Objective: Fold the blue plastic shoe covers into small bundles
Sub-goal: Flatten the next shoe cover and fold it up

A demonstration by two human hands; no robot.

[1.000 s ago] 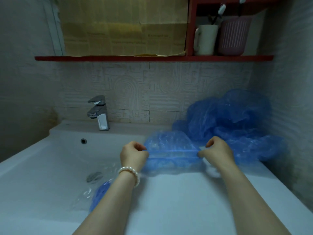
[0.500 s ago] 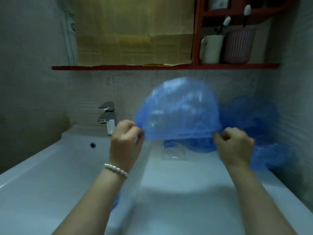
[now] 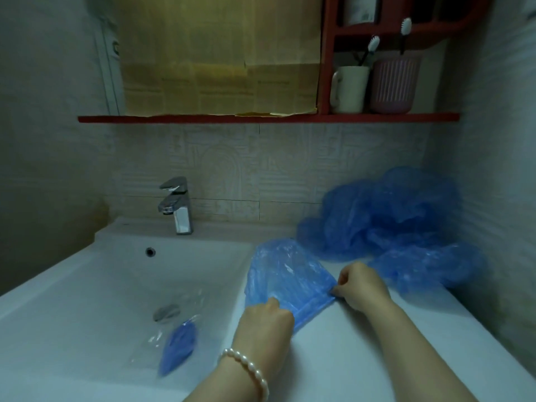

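shoe cover lies flattened on the white table, just right of the sink basin, its far end rounded and its banded edge toward you. your right hand pinches the right corner of that edge, fingers curled tight on the film. your left hand is on the near left part of the cover with its fingers curled under; they seem to grip the plastic, though the back of the hand hides the contact. judged stage: the cover is spread and pulled taut along its edge, and the first fold is not yet made.

behind it, the pile of loose covers sits against the wall, close to the cover you are working. in the basin, a blue bundle in a clear bag lies beside the drain.

risks from here, as a judgement: thin slick film tends to spring open, so a fold released before it is pressed flat would likely unroll. the cover's left side overhangs the basin rim; a loosened left grip could let it slide into the sink. pulling the edge too hard between both hands may stretch or tear it. a wide sweep of your right hand could drag the pile into the work.
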